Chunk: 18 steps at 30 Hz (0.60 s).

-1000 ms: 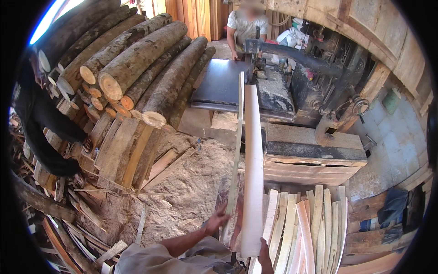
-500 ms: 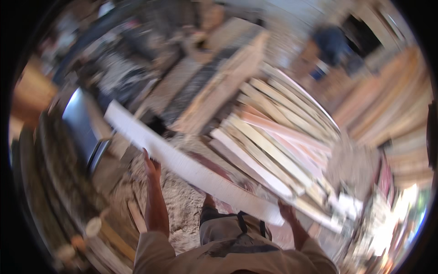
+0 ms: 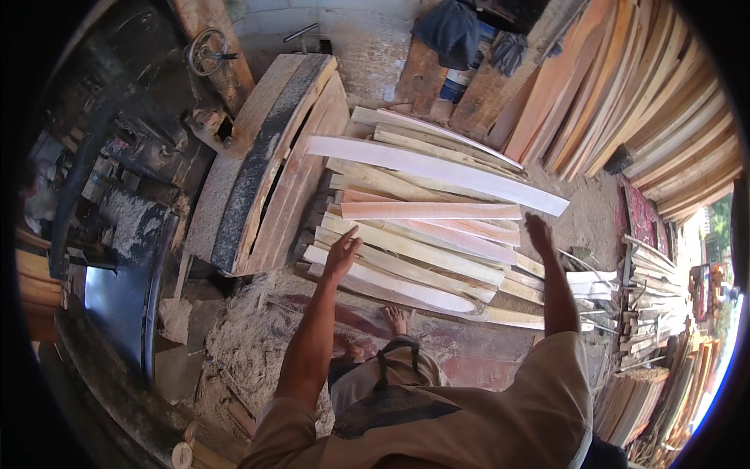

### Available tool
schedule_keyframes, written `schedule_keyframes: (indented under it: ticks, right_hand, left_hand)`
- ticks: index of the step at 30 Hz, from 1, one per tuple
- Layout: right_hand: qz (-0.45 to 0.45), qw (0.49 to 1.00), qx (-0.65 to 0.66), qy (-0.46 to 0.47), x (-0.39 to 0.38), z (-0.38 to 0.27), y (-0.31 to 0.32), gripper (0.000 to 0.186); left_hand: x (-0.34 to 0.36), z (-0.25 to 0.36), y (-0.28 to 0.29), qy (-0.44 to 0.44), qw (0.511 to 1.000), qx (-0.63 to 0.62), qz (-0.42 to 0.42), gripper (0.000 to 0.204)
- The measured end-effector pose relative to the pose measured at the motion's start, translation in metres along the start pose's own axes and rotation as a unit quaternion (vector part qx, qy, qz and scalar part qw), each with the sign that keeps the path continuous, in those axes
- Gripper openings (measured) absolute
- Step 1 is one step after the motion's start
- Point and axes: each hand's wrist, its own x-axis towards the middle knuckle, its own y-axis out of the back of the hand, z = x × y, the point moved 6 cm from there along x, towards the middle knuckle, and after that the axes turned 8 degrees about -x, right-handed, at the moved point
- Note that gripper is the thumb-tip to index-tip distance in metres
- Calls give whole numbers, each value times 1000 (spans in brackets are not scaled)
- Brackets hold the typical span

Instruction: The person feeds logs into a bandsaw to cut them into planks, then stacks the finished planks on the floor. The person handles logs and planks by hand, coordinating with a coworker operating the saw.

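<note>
A long pale plank (image 3: 445,170) lies across the far part of a pile of sawn boards, or just above it; I cannot tell which. Both hands are apart from it. My left hand (image 3: 342,252) hovers over the pile's left end, fingers stretched, near a cream board (image 3: 414,248). Beyond the pile's right end my right hand (image 3: 539,234) is held out, fingers extended and holding nothing. Between the hands, a reddish board (image 3: 430,210) rests on top of the pile.
A thick timber bench (image 3: 305,164) dusted with sawdust stands left of the pile, beside dark machinery with a handwheel (image 3: 207,51). Tall boards (image 3: 578,86) lean at the back right. Stacked wood (image 3: 648,305) fills the right side. Sawdust (image 3: 234,336) covers the ground near my feet.
The pale plank has left both my hands and is now farther away, over the pile. My arms have reached forward, my view has turned, and the blur has cleared.
</note>
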Motion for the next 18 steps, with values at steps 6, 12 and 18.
schedule_keyframes:
  ticks: [6, 12, 18]
  right_hand:
    - [-363, 926, -17, 105, -190, -152, -291, 33]
    - [-458, 860, -7, 225, -275, -349, -424, 38]
    - [-495, 800, -23, 338, -217, -557, -475, 29]
  left_hand:
    - [-216, -149, 53, 20, 983, 182, 26, 42]
    - [-500, -299, 182, 383, 803, -200, 411, 41]
    - [-528, -288, 294, 262, 736, -240, 576, 47]
